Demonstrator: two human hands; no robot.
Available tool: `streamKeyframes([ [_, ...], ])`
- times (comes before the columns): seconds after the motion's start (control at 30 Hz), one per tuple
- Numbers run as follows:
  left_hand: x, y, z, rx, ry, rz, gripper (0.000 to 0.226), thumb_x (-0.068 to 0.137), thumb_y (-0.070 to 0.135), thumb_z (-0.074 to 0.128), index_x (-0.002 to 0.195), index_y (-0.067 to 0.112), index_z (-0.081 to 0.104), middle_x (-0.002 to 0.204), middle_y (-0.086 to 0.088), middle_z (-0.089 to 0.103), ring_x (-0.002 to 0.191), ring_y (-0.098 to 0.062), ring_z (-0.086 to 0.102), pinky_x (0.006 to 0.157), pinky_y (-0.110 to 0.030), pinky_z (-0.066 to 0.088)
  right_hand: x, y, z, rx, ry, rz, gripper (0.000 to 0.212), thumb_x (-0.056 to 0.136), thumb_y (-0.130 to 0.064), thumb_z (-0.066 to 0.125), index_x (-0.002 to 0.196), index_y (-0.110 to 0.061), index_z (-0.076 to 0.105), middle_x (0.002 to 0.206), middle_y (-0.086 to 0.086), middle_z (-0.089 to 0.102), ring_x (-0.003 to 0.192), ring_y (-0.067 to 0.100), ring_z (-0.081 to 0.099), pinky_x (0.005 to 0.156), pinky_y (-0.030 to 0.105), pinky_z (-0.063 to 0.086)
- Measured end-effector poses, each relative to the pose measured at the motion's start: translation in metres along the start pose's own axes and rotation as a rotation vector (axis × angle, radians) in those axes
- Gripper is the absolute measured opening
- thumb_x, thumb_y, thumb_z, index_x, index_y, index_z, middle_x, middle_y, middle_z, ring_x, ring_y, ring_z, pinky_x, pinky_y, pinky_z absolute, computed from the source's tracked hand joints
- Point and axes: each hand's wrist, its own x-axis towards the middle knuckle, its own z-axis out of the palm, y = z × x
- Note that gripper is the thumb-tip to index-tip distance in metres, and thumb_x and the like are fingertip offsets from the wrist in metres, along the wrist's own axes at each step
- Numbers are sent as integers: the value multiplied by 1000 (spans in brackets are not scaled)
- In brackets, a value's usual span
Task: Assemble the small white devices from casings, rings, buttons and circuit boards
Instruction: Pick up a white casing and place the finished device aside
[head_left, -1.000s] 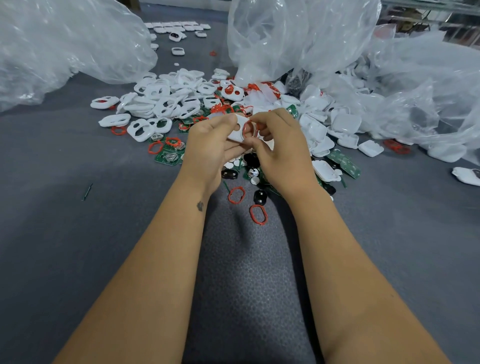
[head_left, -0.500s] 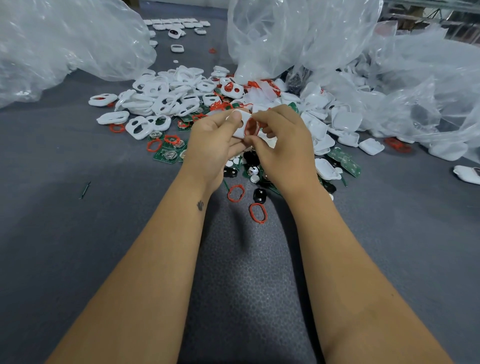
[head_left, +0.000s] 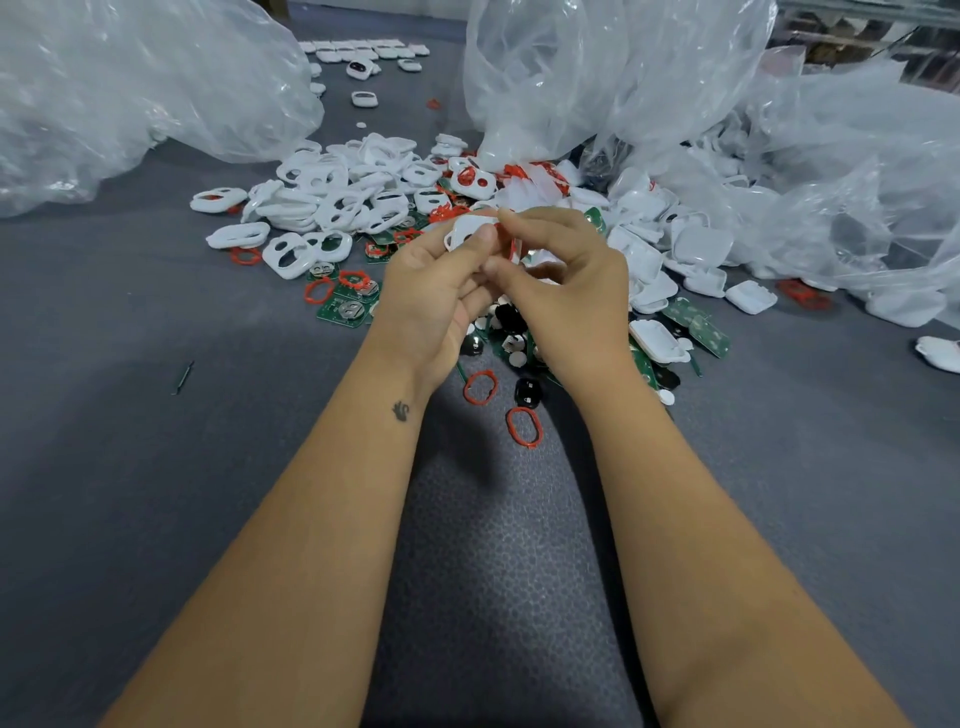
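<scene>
**Thin ring, hard shell: a job for the fingertips**

From the head camera, both hands are raised just above the parts heap in the middle of the grey tabletop (head_left: 156, 467). The left hand (head_left: 436, 291) is closed on a white casing (head_left: 464, 230), thumb pressed over its face and fingers curled behind. The right hand (head_left: 566, 291) pinches narrow on a red ring (head_left: 513, 248), which sits against the casing's right edge; whether it is already seated I cannot tell, as the fingers cover the join.

The casing looks like moulded plastic: glossy, rounded at the corners, stiff and very light, probably slick under dry skin. It is best gripped by its rim, leaving the opening free. The ring seems to be thin rubber, floppy and easily twisted, so I would expect it to need feeding round bit by bit rather than pushing in at once.

Underneath lie more loose red rings (head_left: 524, 427), a glossy black button (head_left: 529, 392) and flat green circuit boards (head_left: 345, 310) carrying round metal discs; those are rigid, and better held by the edges. A pile of white casings with cut-outs (head_left: 332, 197) spreads to the left, plain closed white shells (head_left: 701, 249) to the right. Crinkled clear plastic bags (head_left: 130, 93) rise behind.
</scene>
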Motion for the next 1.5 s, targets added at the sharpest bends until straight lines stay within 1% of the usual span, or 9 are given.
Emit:
streamKeyframes([
  [0.2, 2, 3, -1, -48, -20, -6, 19, 98, 1, 49, 109, 2, 64, 102, -13, 72, 98, -23, 70, 83, -31, 57, 0, 3, 0, 226, -72, 36, 32, 90, -1, 59, 118, -15, 66, 112, -1, 69, 108, 7, 63, 89, 17, 48],
  [0.33, 2, 4, -4, -28, -69, 8, 20, 98, 1, 48, 109, 3, 64, 103, -13, 73, 100, -24, 70, 84, -30, 56, 4, 6, -1, 390, -92, 139, 29, 90, 4, 60, 113, -11, 69, 108, 0, 72, 106, 13, 66, 96, 26, 51],
  [0.47, 3, 5, -7, 8, -113, 8, 19, 98, 2, 49, 112, 2, 62, 101, -12, 72, 97, -22, 70, 84, -30, 56, 5, 6, -4, 530, -104, 164, 27, 86, 10, 62, 99, -12, 72, 90, -4, 75, 92, 9, 69, 83, 20, 52],
  [0.7, 2, 5, -5, 18, -134, 23, 17, 97, 2, 49, 108, 2, 62, 96, -9, 74, 93, -21, 71, 83, -30, 56, 5, -1, -7, 565, -68, 153, 30, 82, 13, 65, 99, -11, 66, 79, -2, 72, 79, 12, 66, 76, 22, 52],
  [0.87, 1, 6, -3, 7, -136, 35, 17, 97, 0, 49, 107, 4, 62, 96, -8, 74, 93, -21, 71, 84, -31, 56, 6, -3, -8, 517, -46, 149, 27, 81, 15, 65, 96, -9, 65, 80, 3, 70, 80, 15, 66, 76, 23, 53],
  [1.13, 0, 6, -3, 44, -137, 62, 17, 97, 1, 50, 111, 3, 59, 94, -7, 74, 92, -21, 70, 84, -31, 56, 6, -3, -9, 396, -22, 109, 26, 81, 11, 67, 91, -13, 67, 68, -12, 68, 72, 3, 63, 70, 18, 51],
  [1.3, -1, 6, 0, -10, -91, 37, 16, 98, 2, 48, 107, 1, 62, 91, -7, 74, 90, -19, 71, 81, -29, 57, 7, 1, -9, 503, -57, 166, 19, 86, 5, 65, 97, -10, 69, 84, 3, 71, 87, 17, 65, 81, 28, 52],
  [1.4, -1, 7, 2, -119, -39, -27, 16, 99, 5, 49, 104, 1, 64, 91, -7, 76, 89, -17, 73, 76, -26, 58, 7, 3, -9, 618, -118, 248, 20, 95, -1, 54, 105, -10, 68, 96, 3, 73, 94, 15, 67, 84, 27, 53],
  [1.5, 0, 6, 2, -168, -10, -54, 18, 98, 5, 49, 108, 0, 64, 96, -10, 75, 92, -18, 72, 77, -25, 57, 6, 1, -5, 463, -60, 225, 24, 92, 0, 58, 107, -16, 68, 101, 4, 71, 96, 12, 66, 81, 23, 52],
])
